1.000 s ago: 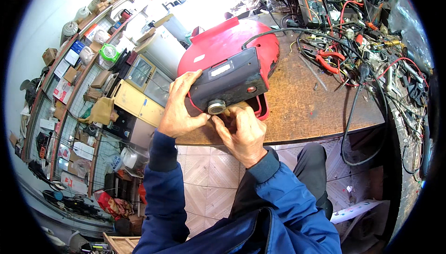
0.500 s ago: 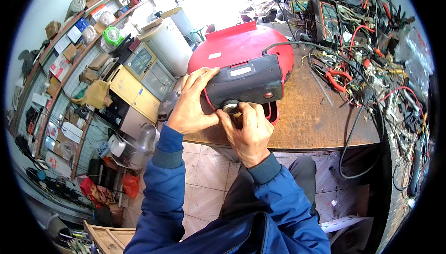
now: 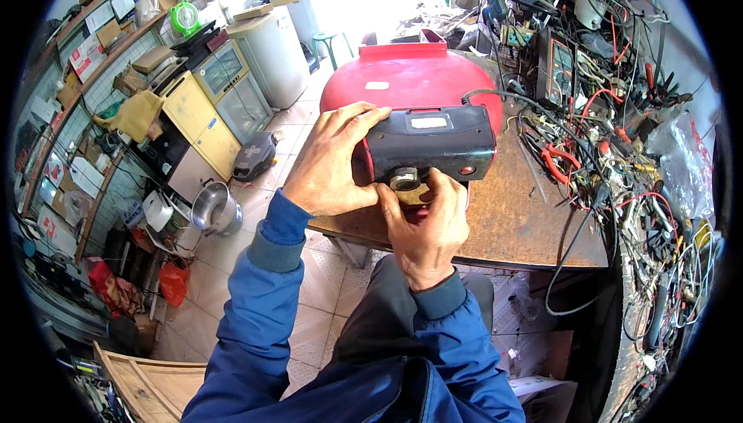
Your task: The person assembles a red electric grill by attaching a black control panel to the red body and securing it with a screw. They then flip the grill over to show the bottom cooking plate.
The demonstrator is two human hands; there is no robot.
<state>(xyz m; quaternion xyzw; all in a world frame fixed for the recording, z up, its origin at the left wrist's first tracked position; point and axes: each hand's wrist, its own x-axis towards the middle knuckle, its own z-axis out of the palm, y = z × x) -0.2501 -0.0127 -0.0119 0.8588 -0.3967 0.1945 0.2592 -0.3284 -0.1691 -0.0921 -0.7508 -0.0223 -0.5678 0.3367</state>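
A red, rounded electric appliance (image 3: 418, 75) lies on the wooden table, its black control box (image 3: 464, 140) facing me. On the box's front are a dark round knob (image 3: 405, 178) and a small red indicator light (image 3: 467, 170). My left hand (image 3: 334, 161) clasps the box's left end, fingers over the top and thumb near the knob. The thumb and fingers of my right hand (image 3: 426, 226) close around the knob's lower edge. Between them shows a brownish-gold surface below the knob. The right fingertips are partly hidden.
A black cord (image 3: 542, 96) runs from the box toward tangled wires at the right. Red-handled pliers (image 3: 559, 164) and a multimeter (image 3: 559, 71) lie among them. The table's front edge (image 3: 495, 259) is just below my hands. A metal pot (image 3: 216, 208) stands on the floor at left.
The view has shifted, and the appliance with both hands appears slightly farther right. The control box looks more level. Both hands keep their places on the box and at the knob.
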